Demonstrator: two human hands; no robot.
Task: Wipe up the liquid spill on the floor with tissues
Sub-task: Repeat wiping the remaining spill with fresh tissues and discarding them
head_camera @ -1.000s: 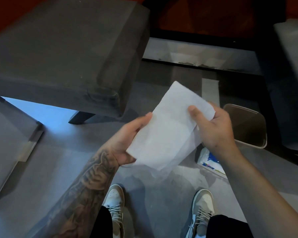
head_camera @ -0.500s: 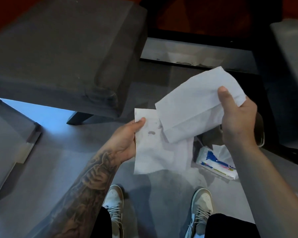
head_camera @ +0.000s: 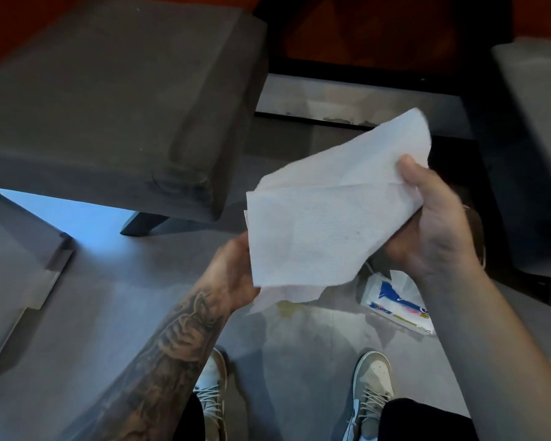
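Two white tissues are held at chest height over the grey floor. The upper tissue is pinched at its right corner by my right hand. A second tissue lies mostly hidden under it, gripped at its left edge by my left hand. On the floor below the tissues, a small yellowish liquid spill shows between my feet and the tissue pack, a white packet with blue and pink print.
A dark grey upholstered seat stands at the upper left. Another grey seat is at the right, and a glass-topped table corner at the left. A bin's rim peeks from behind my right hand. My two sneakers are below.
The tissue in my right hand has come back down and left, and now overlaps the one in my left hand. The spill shows on the floor beneath them.
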